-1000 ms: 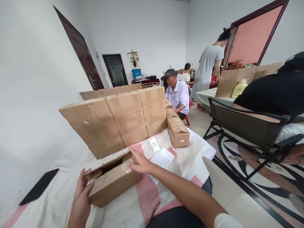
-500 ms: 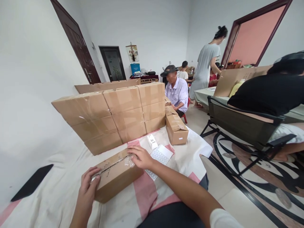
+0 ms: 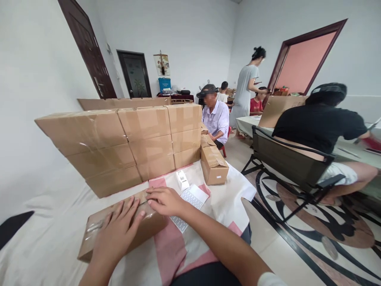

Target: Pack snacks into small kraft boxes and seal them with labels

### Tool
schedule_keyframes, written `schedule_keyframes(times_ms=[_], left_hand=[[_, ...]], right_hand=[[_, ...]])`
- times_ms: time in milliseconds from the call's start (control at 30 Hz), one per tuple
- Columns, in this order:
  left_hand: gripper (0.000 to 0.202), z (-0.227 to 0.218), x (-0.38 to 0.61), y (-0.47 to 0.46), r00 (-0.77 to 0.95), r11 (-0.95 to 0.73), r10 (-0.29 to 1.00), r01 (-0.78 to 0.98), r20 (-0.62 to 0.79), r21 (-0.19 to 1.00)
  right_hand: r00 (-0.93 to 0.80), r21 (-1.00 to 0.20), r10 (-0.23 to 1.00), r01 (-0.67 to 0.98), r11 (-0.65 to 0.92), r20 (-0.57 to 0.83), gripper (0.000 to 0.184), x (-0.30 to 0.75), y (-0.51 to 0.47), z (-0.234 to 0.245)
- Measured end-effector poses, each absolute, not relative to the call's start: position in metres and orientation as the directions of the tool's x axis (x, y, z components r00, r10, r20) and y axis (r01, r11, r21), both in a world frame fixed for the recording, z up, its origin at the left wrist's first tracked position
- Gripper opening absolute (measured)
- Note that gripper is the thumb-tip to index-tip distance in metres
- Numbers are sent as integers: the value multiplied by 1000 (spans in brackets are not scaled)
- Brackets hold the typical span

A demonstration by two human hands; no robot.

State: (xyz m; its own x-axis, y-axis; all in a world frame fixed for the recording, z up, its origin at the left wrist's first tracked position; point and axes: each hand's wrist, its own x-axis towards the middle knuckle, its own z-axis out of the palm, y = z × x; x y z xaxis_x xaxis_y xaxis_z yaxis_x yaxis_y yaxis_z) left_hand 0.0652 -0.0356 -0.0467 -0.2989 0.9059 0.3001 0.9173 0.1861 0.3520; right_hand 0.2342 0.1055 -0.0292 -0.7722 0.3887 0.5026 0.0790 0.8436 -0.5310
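Observation:
A long brown cardboard box (image 3: 150, 230) lies in front of me on the cloth-covered table, with clear tape on its top. My left hand (image 3: 120, 226) rests flat on the lid, fingers spread. At the far right end of the same lid, my right hand (image 3: 166, 201) presses down with its fingers stretched out. Both hands touch the box without gripping it. Just beyond my right forearm is a sheet of oval labels (image 3: 195, 196), partly covered by the arm. Behind that sheet stands a small white box (image 3: 182, 180) with dark print.
A wall of stacked cartons (image 3: 150, 149) rises behind the box. Another carton (image 3: 214, 171) stands near the table's right edge. A dark flat object (image 3: 13, 228) lies at far left. Beyond are a seated person in a light shirt (image 3: 218, 117) and another in a folding chair (image 3: 291, 163).
My left hand has moved from the box's left end onto the middle of its top and flattened. My right hand stays near the far end. The view has shifted rightward.

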Motion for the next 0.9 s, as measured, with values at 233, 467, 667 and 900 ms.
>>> schedule_keyframes(times_ms=[233,467,667,900], left_hand=[[73,-53,66,-45,-295,211,898,939,325,271],[74,-43,73,-46,-303,242,905,944,299,223],[73,-48,70,-46,-294,222,889,948,352,230],[73,-54,69,-44,-270,196,877,956,398,216]], right_hand=[[-511,-663,794,474,579,328,23,264,158,-2],[-232,-743,971,658,119,-50,31,281,224,-32],[-158,-716,976,699,6,-147,28,269,233,-62],[-124,-720,974,692,-53,-191,32,264,237,-69]])
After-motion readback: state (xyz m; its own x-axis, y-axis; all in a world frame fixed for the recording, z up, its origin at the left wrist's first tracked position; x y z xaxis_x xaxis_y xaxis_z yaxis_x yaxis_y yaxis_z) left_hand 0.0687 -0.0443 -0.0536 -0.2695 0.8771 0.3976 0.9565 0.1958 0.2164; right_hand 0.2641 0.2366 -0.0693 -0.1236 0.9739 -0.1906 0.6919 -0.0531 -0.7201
